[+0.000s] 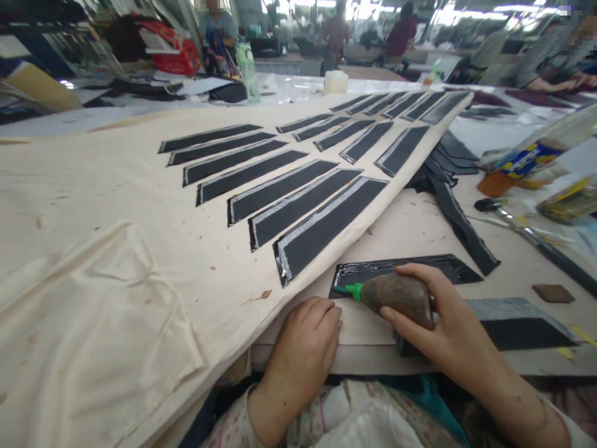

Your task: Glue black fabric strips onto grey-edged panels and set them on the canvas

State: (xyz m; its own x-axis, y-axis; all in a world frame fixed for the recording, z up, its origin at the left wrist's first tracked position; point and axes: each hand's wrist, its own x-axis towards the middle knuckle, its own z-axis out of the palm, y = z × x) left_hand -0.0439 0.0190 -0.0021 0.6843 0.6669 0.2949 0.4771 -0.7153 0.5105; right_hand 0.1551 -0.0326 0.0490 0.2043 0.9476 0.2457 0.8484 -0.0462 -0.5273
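My right hand wraps round a brown-stained squeeze bottle with a green nozzle. The nozzle tip points left and touches the left end of a black strip piece, where a wet, shiny line runs along the edges. Just left of that end rests my left hand, its fingers curled together and their tips hidden; whether anything is in them does not show. Beside my right forearm lies a black and grey strip, partly covered by that hand.
Cream cloth spreads across the left, carrying rows of black strips with pale or shiny borders. At right are a hammer-like tool, a labelled plastic bottle, black scraps and a brown block. People work in the background.
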